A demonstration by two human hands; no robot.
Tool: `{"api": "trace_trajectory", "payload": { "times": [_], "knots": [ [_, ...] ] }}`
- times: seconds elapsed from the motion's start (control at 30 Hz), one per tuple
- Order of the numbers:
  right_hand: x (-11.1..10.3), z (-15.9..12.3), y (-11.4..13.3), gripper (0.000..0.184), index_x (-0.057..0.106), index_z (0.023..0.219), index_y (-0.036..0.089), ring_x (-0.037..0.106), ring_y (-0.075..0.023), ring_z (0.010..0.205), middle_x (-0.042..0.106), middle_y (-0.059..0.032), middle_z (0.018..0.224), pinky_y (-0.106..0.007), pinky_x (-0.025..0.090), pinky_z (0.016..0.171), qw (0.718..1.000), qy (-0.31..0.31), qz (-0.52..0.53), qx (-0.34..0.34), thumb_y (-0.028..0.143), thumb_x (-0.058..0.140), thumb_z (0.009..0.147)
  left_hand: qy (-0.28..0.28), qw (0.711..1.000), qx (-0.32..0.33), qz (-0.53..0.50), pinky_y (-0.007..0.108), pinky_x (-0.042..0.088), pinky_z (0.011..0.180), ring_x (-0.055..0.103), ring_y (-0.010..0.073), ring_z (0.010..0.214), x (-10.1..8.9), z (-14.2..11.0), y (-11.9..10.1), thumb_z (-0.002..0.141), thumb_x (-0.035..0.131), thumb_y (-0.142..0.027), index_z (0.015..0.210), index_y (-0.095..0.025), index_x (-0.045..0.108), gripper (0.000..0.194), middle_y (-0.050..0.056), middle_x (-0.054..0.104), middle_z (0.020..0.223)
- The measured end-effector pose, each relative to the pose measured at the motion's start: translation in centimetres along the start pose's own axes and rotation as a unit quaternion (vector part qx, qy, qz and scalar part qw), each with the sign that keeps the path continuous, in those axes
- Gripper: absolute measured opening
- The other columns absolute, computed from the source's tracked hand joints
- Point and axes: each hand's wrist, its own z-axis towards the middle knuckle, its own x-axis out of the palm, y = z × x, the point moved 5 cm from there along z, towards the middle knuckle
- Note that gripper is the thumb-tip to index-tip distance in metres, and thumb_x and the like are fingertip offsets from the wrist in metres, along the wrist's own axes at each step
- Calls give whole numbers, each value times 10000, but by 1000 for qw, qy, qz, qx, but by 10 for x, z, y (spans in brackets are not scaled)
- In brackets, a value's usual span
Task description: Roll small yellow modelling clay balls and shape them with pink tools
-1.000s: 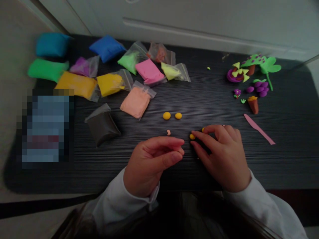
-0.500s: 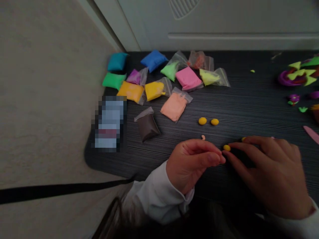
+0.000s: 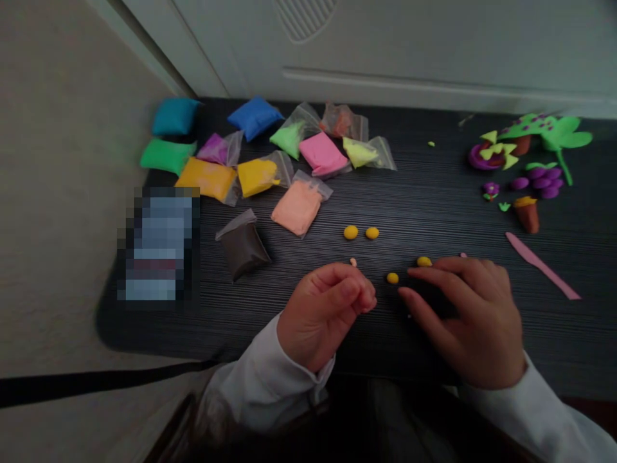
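Note:
My right hand (image 3: 470, 315) rests over the dark table with thumb and index finger apart, and nothing is between them. Just left of its fingertips lies a small yellow clay ball (image 3: 393, 278). Another yellow clay ball (image 3: 424, 262) sits against its index finger. My left hand (image 3: 325, 315) is closed, its thumb pressed on curled fingers; whatever it may hold is hidden. Beyond the left fingers is a tiny peach clay piece (image 3: 353, 262). Farther back are two more yellow balls, a left one (image 3: 351, 233) and a right one (image 3: 372, 233).
Bags of coloured clay, among them a peach bag (image 3: 297, 204) and a brown bag (image 3: 245, 249), spread over the left side. A blurred phone-like device (image 3: 159, 244) lies by the left edge. At right are a pink clay knife (image 3: 542, 265), purple clay grapes (image 3: 544, 181) and a green clay leaf (image 3: 569, 135).
My right thumb and index finger have parted from the yellow ball, leaving it on the table. My left fingers have curled in further. The view has shifted right.

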Motion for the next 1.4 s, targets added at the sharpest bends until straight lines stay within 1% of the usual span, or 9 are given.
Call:
{"api": "trace_trajectory", "payload": {
  "times": [0.1, 0.23, 0.4, 0.63, 0.83, 1.03, 1.23, 1.3, 1.4],
  "knots": [
    [-16, -7, -5, 169, 624, 889, 183, 535, -209, 777, 584, -66, 829, -389, 416, 685, 997, -47, 57, 22, 236, 620, 729, -1, 1000, -7, -1, 230, 349, 589, 461, 84, 600, 0, 1, 0, 730, 647, -243, 649, -145, 619, 130, -23, 534, 575],
    [-35, -15, -7, 182, 621, 886, 167, 542, -184, 728, 582, -65, 813, -371, 427, 644, 990, -79, 109, 46, 137, 614, 706, 8, 1000, -7, -3, 233, 341, 578, 438, 90, 588, 2, 2, -1, 711, 662, -255, 622, -148, 596, 155, -28, 502, 550],
    [-46, -9, 7, 225, 613, 889, 156, 534, -168, 700, 587, -53, 781, -365, 419, 633, 981, -92, 171, 18, 90, 621, 674, 17, 999, -11, 50, 257, 336, 598, 454, 107, 604, 5, 2, 5, 729, 641, -268, 633, -157, 630, 148, -16, 525, 561],
    [-30, 6, 21, 215, 594, 905, 173, 549, -136, 651, 610, -11, 755, -378, 409, 668, 957, -107, 264, -59, 148, 611, 692, 27, 998, -28, 54, 279, 349, 663, 468, 126, 629, 15, 4, 19, 718, 647, -347, 617, -179, 646, 196, -13, 523, 542],
    [-23, 4, 18, 222, 592, 910, 193, 555, -128, 645, 608, 1, 755, -373, 420, 675, 956, -100, 270, -52, 162, 615, 691, 15, 997, -48, 59, 276, 345, 638, 452, 125, 616, 12, 4, 23, 683, 675, -379, 589, -185, 637, 219, -17, 508, 531],
    [-23, 5, 19, 211, 594, 897, 190, 552, -125, 646, 606, -1, 757, -378, 417, 687, 957, -97, 269, -37, 149, 623, 692, 21, 995, -69, 71, 270, 332, 603, 442, 112, 581, 13, 3, 24, 663, 702, -305, 549, -168, 618, 198, -16, 516, 538],
    [-21, 4, 19, 229, 599, 922, 202, 558, -129, 649, 612, 2, 756, -362, 411, 670, 952, -93, 285, -63, 182, 617, 695, 2, 995, -79, 55, 238, 348, 595, 460, 93, 599, 11, 3, 25, 590, 759, -240, 587, -163, 611, 167, -28, 541, 581],
    [-22, 3, 21, 229, 597, 923, 200, 560, -131, 660, 615, 0, 758, -361, 414, 668, 950, -92, 292, -59, 174, 615, 696, 15, 995, -82, 46, 232, 346, 584, 465, 88, 590, 12, 2, 26, 584, 764, -231, 593, -163, 606, 173, -34, 542, 583],
    [-24, 3, 25, 194, 603, 895, 195, 557, -130, 671, 614, -1, 749, -369, 420, 687, 949, -82, 300, -48, 168, 617, 703, 64, 994, -89, 23, 224, 347, 576, 476, 82, 582, 16, 1, 26, 586, 766, -217, 601, -162, 605, 171, -39, 543, 583]
  ]
}}
